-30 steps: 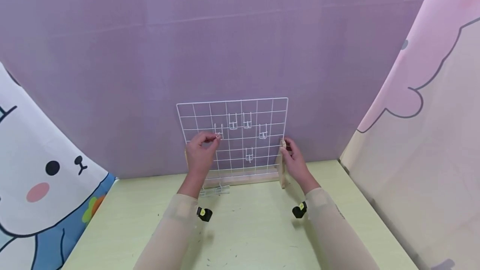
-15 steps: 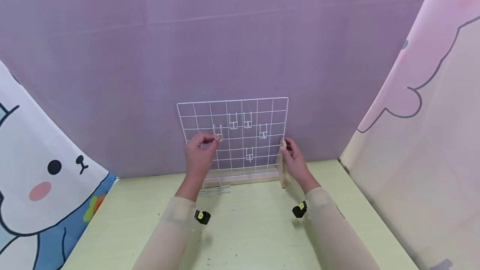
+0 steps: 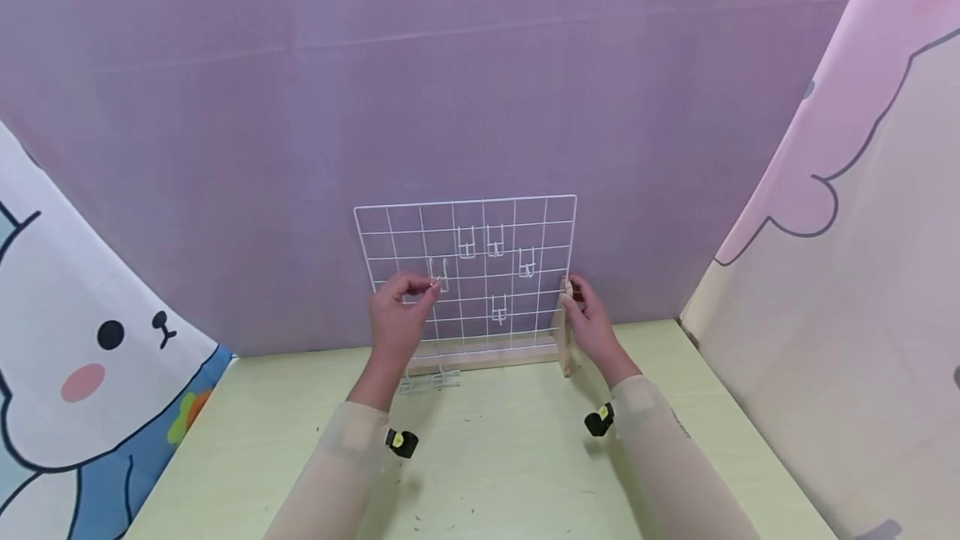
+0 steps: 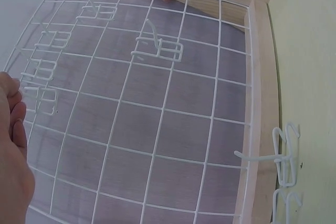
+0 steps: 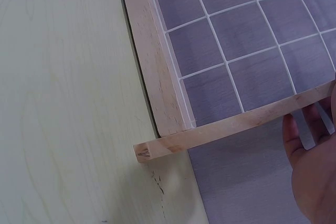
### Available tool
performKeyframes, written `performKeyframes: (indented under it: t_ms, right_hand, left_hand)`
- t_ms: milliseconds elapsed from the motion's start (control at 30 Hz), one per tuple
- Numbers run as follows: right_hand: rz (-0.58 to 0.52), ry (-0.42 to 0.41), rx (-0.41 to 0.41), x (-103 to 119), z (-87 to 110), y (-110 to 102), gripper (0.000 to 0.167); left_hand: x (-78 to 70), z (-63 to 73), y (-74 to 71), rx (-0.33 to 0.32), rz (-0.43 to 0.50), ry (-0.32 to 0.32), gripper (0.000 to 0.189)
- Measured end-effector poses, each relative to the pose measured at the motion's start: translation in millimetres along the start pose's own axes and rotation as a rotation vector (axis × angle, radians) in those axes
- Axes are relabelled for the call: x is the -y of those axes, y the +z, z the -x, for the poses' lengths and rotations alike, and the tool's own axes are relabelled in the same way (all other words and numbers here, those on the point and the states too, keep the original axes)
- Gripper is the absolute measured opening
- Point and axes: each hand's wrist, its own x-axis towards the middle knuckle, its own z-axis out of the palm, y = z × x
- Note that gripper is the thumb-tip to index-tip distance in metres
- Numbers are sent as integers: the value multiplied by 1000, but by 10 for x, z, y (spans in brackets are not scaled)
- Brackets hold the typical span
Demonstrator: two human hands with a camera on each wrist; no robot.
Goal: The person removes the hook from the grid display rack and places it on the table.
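Note:
A white wire grid panel (image 3: 465, 202) stands upright in a wooden stand (image 5: 236, 125) against the wall. My left hand (image 3: 396, 315) pinches the prong of a white wire hook (image 3: 443, 275) between thumb and forefinger, at the left part of the grid; in the left wrist view this hook (image 4: 50, 100) lies partly behind the fingers. My right hand (image 3: 594, 332) grips the upper end of the stand's right side piece, with fingers (image 5: 294, 137) along the wood. Other wire hooks (image 3: 467, 243) hang on the grid's middle and right, one of them lower (image 4: 163, 48).
Loose wire hooks (image 3: 442, 379) lie on the pale yellow table (image 3: 510, 457) before the stand's left base, close to the left forearm. A purple backdrop (image 3: 480, 107) rises right behind the grid. Patterned cloths with cartoon figures (image 3: 97, 390) border both sides.
My left hand has moved slightly down with the pinched hook, which sits a little lower against the grid. The right hand keeps its hold on the stand.

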Motion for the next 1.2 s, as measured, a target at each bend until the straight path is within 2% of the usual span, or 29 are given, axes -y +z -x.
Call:
performKeyframes:
  t_ms: [133,367,533,867,1200]
  right_hand:
    - [3,9,2,-1,5,0,50]
    - [9,11,1,-24,3,-5,52]
    - [-3,4,-2,-18,0,0,50]
    - [-17,-13,-5,-12,-1,7,49]
    - [-22,20,27,15,-27,-10,52]
  left_hand:
    - [-24,29,-1,7,-31,-12,10]
    - [14,43,-39,59,6,-19,11]
    - [16,63,-51,74,-11,-11,10]
    - [11,98,-50,116,-30,-75,10]
    - [35,123,-37,127,-8,-59,11]
